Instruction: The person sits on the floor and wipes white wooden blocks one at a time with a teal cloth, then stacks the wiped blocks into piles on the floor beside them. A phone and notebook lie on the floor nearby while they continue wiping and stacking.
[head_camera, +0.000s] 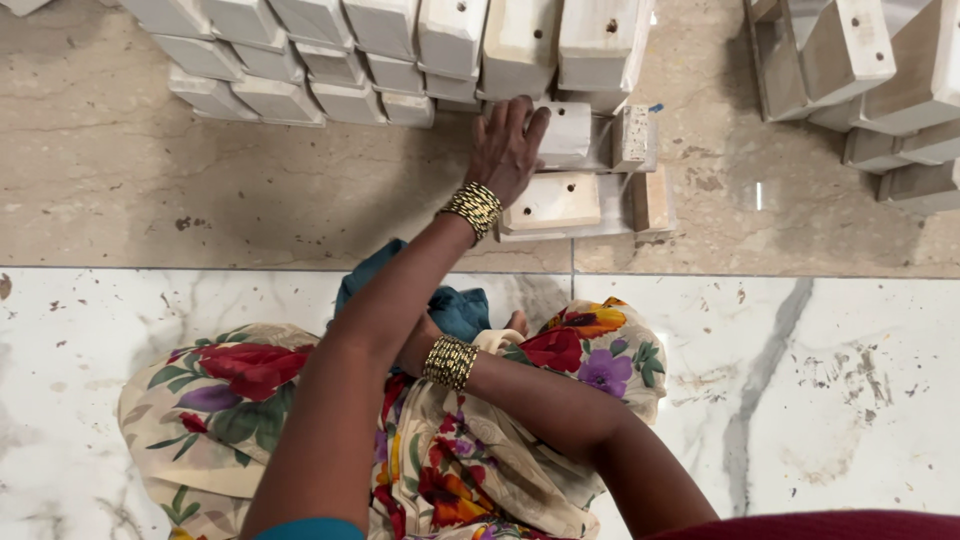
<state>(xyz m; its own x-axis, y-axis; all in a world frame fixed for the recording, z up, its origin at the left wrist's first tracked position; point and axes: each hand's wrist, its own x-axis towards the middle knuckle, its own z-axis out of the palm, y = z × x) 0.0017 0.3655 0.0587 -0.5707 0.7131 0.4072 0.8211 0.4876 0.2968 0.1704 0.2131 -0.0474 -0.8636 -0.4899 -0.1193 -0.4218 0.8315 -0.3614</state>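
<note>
Left hand (507, 145) spread flat on block (566, 133) in jig (640, 215), seating it. Right hand hidden in lap, cannot tell. Next, likely: firm downward press.

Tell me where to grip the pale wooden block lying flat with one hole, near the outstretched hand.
Grip the wooden block across its two long sides, coming from above. It lies flat, hole up; its right end abuts a small tan block, and the left hand rests just beyond it.

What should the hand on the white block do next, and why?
Probably close the fingers and lift the white block. The left hand lies flat on it, not gripping, beside the stacked blocks. The right hand is hidden behind the left arm.
</note>
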